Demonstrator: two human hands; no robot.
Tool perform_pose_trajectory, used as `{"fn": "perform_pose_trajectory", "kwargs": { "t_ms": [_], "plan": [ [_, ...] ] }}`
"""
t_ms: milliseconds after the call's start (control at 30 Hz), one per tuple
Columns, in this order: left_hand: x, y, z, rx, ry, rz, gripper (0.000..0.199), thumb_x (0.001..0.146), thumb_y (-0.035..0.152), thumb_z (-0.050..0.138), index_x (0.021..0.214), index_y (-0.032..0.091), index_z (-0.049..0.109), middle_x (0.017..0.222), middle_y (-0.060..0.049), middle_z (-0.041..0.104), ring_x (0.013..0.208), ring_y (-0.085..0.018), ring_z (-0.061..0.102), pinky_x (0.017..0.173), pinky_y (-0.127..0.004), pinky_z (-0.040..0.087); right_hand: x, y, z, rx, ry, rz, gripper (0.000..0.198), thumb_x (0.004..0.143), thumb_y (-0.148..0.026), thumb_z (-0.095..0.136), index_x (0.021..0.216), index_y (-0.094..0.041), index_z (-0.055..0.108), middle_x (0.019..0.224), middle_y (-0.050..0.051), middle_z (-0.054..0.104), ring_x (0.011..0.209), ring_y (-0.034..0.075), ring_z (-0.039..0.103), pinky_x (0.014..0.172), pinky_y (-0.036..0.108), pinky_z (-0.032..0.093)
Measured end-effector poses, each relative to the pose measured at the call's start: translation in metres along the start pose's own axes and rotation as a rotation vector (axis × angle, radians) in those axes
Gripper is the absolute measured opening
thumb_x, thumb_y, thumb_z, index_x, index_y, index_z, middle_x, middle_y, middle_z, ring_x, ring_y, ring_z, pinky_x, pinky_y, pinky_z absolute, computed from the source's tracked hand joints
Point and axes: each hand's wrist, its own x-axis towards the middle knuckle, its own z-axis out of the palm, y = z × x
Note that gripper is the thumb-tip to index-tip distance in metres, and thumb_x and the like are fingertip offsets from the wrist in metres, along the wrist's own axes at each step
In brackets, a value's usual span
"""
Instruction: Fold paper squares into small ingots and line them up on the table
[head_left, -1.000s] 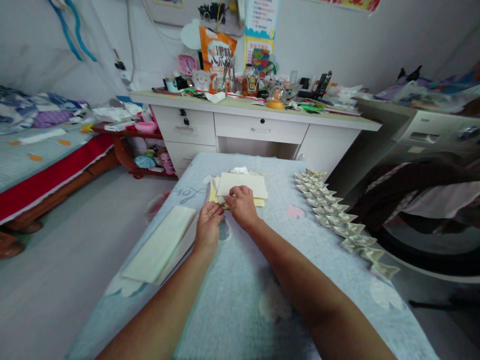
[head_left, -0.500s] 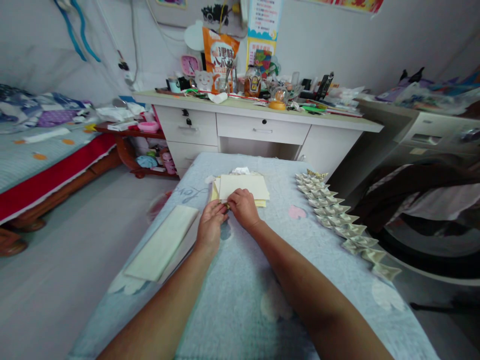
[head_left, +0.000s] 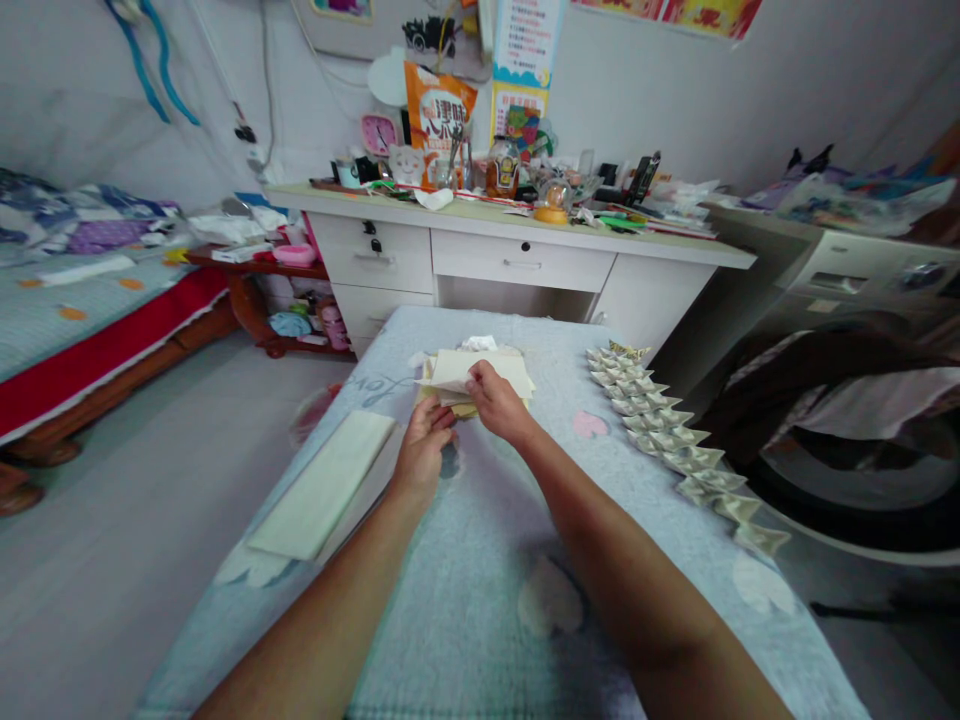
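A small stack of cream and yellow paper (head_left: 466,410) lies on the cloth-covered table. My right hand (head_left: 498,400) pinches the near edge of the top sheet of paper (head_left: 451,368), which is lifted and bent up at its front left. Just below the stack's left corner is my left hand (head_left: 425,440), palm turned inward, fingers stretched toward the paper and apart from the thumb. Whether its fingertips touch the stack is hard to see. To the left of that hand lie long pale folded papers (head_left: 326,490).
A row of folded paper pieces (head_left: 660,430) runs along the table's right side. White crumpled paper (head_left: 478,343) sits behind the stack. Beyond the table stands a cluttered white desk (head_left: 525,265); a washing machine (head_left: 840,290) is at the right, a bed (head_left: 90,320) at the left.
My right hand has moved slightly up and right, and the top sheet's near edge is now raised in it. My left hand stays near the stack's corner, its fingers no longer meeting the right hand's.
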Motion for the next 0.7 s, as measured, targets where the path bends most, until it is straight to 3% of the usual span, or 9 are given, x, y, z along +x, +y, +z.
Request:
{"fn": "perform_pose_trajectory", "kwargs": {
  "t_ms": [233,367,433,500,600,700],
  "plan": [
    [-0.003,0.0,0.002,0.052,0.01,0.037,0.064,0.061,0.012,0.066,0.12,0.027,0.045,0.106,-0.002,0.056,0.09,-0.013,0.059,0.076,-0.025,0.049,-0.014,-0.013,-0.028,0.743,-0.041,0.01,0.017,0.085,-0.037,0.051,0.086,-0.022,0.043,0.075,-0.003,0.05,0.071,0.013,0.049,0.07,0.024,0.039],
    [-0.014,0.005,0.002,0.333,0.131,0.176,0.073,0.06,0.022,0.076,0.124,0.033,0.043,0.123,-0.003,0.045,0.087,-0.013,0.054,0.065,-0.023,0.048,-0.038,-0.022,-0.05,0.896,-0.024,0.016,0.024,0.082,-0.041,0.061,0.086,-0.022,0.047,0.079,-0.003,0.056,0.074,0.013,0.053,0.073,0.025,0.041],
    [-0.021,0.012,0.003,0.47,0.105,0.316,0.081,0.058,0.024,0.08,0.129,0.034,0.041,0.131,-0.005,0.037,0.089,-0.014,0.053,0.062,-0.023,0.048,-0.053,-0.021,-0.062,0.87,-0.045,0.04,0.026,0.081,-0.042,0.064,0.085,-0.022,0.048,0.081,-0.002,0.059,0.078,0.014,0.055,0.077,0.026,0.042],
    [-0.029,0.019,0.004,0.525,0.002,0.444,0.072,0.063,0.023,0.077,0.127,0.031,0.046,0.13,-0.006,0.037,0.091,-0.015,0.055,0.065,-0.024,0.049,-0.07,-0.019,-0.074,0.819,-0.121,0.062,0.025,0.083,-0.042,0.063,0.085,-0.021,0.05,0.086,0.0,0.064,0.087,0.016,0.059,0.086,0.031,0.042],
    [-0.038,0.027,0.006,0.574,-0.257,0.545,0.022,0.069,0.015,0.07,0.09,0.021,0.066,0.112,-0.005,0.051,0.103,-0.018,0.055,0.083,-0.028,0.048,-0.097,-0.011,-0.089,0.765,-0.216,0.083,0.021,0.089,-0.041,0.057,0.088,-0.021,0.051,0.098,0.005,0.068,0.099,0.019,0.061,0.096,0.039,0.04],
    [-0.044,0.025,0.009,0.628,-0.466,0.543,0.016,0.07,0.01,0.067,0.084,0.019,0.067,0.094,-0.004,0.06,0.094,-0.018,0.06,0.083,-0.029,0.047,-0.122,-0.002,-0.099,0.713,-0.289,0.103,0.019,0.09,-0.039,0.055,0.092,-0.021,0.051,0.106,0.007,0.068,0.104,0.02,0.061,0.096,0.043,0.042]
  ]
}}
